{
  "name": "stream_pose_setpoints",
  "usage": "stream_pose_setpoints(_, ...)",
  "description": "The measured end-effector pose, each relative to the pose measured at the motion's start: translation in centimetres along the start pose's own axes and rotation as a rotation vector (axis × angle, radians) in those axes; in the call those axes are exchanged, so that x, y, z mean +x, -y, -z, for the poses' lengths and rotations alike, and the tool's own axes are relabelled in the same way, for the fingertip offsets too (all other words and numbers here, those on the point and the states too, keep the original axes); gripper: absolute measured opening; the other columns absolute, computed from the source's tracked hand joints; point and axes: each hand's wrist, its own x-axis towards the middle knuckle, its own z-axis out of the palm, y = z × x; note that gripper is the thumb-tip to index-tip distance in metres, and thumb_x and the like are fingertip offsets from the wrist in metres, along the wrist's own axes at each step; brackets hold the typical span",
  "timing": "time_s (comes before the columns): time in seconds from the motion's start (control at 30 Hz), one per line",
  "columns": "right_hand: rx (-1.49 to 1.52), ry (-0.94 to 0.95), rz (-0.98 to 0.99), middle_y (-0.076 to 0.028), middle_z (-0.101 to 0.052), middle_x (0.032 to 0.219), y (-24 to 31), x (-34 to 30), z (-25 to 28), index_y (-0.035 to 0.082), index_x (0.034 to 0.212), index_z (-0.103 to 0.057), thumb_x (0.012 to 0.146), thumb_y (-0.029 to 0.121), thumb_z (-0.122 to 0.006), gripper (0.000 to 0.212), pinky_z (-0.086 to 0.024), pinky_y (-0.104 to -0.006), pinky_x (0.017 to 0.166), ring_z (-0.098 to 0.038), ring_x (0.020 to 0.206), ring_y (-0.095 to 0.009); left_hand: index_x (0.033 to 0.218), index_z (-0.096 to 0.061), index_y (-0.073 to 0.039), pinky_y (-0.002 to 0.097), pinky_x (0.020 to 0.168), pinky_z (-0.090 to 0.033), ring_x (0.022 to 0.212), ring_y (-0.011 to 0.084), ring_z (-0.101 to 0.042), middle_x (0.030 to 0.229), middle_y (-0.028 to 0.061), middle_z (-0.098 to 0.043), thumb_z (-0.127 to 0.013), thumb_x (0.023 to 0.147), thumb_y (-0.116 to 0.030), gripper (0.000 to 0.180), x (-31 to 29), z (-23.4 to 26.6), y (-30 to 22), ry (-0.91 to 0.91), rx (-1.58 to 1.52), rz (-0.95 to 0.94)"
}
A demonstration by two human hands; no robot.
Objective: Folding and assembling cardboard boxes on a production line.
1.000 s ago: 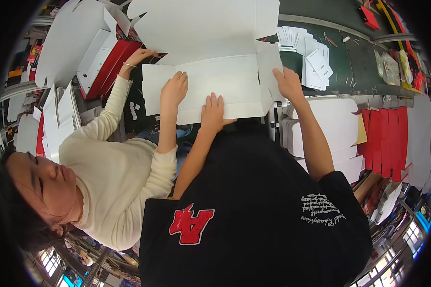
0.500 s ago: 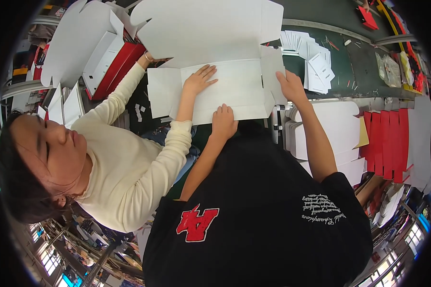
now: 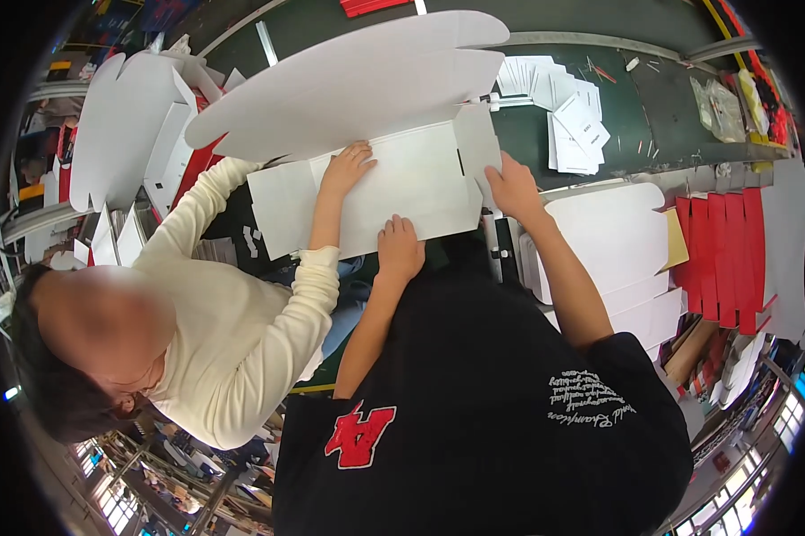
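A white, partly folded cardboard box [image 3: 411,183] lies open before me, its large curved lid panel [image 3: 358,80] raised at the far side. My left hand [image 3: 400,250] grips the near edge, fingers over the rim and thumb hidden. At the right end, my right hand [image 3: 515,189] holds the side flap [image 3: 479,147] between thumb and fingers. A co-worker in a cream sweater stands at my left; that person's hand [image 3: 347,170] lies on the box floor near the lid fold. The co-worker's other hand is hidden behind the lid.
White printed cards [image 3: 581,125] lie fanned on the green table [image 3: 630,107]. To my right are stacked white box blanks [image 3: 608,241] and a row of red folded card pieces [image 3: 724,255]. Another white-and-red box [image 3: 166,152] stands beyond the co-worker's arm.
The box has shifted left and tilted slightly, with both my hands still on it. Its lid panel leans more toward me, looking narrower. The co-worker's hand has moved along with the box.
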Motion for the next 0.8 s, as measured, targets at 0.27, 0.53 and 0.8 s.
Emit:
stream_pose_setpoints(0.27,-0.031,0.049,-0.034,-0.028,-0.061,0.089,0.8,-0.3,1.1,-0.002,0.121,-0.044,0.087,0.019,-0.048,0.041,-0.045,-0.0497,0.078,-0.057,0.085,-0.046,0.1,-0.05,0.004,0.0458,0.08,-0.045,0.097,0.0383,-0.054,0.111,0.0258,-0.053,-0.06,0.076,-0.02,0.035,-0.4,0.9,-1.0,0.027,-0.078,-0.026)
stream_pose_setpoints(0.53,-0.055,0.068,-0.031,-0.029,-0.061,0.09,1.0,-0.4,1.0,-0.002,0.123,-0.042,0.086,0.017,-0.048,0.042,-0.045,-0.0501,0.079,-0.057,0.085,-0.046,0.099,-0.051,0.005,0.045,0.079,-0.046,0.095,0.0376,-0.055,0.108,0.0256,-0.055,-0.061,0.076,-0.021,0.036,-0.2,1.2,-0.8,0.048,-0.073,-0.06)
stream_pose_setpoints(0.8,-0.117,0.076,-0.033,-0.03,-0.06,0.09,1.5,-0.2,0.5,-0.002,0.122,-0.041,0.086,0.018,-0.048,0.042,-0.044,-0.0509,0.079,-0.057,0.086,-0.047,0.091,-0.054,0.003,0.0451,0.074,-0.046,0.087,0.0371,-0.057,0.097,0.0222,-0.057,-0.06,0.078,-0.025,0.031,0.3,2.0,-0.2,0.103,-0.1,-0.066)
